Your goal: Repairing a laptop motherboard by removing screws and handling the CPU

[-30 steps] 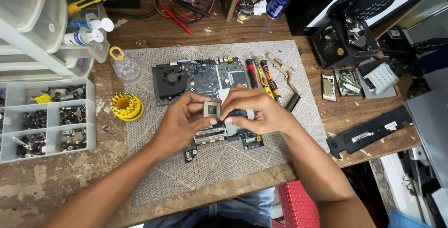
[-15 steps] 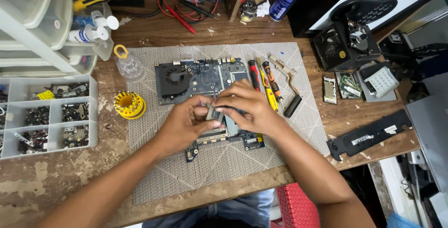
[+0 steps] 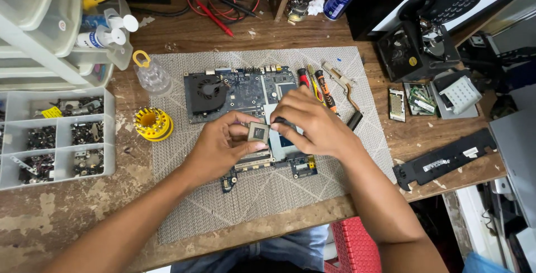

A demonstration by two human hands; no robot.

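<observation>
left hand [image 3: 220, 147]: fingers pinch the small square chip [image 3: 258, 132] by its edges, keep it flat
right hand [image 3: 310, 125]: fingertips closed on a dark tool [image 3: 283, 121] over the blue motherboard [image 3: 245, 91], go gentle

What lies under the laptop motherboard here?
The laptop motherboard rests on a grey woven mat over the wooden bench. Both hands cover its lower middle, so what lies there is hidden.

Mat [image 3: 184, 206] on desk [image 3: 50, 234]; board [image 3: 240, 91] on mat, fan [image 3: 207, 91] at its left end. Both hands over board's near half: left hand [image 3: 220, 147] pinches chip [image 3: 258, 132], right hand [image 3: 310, 125] just beside. Screwdrivers [image 3: 321, 86] right of board. Spool [image 3: 153, 124] left of mat; parts tray [image 3: 56, 136] further left
</observation>
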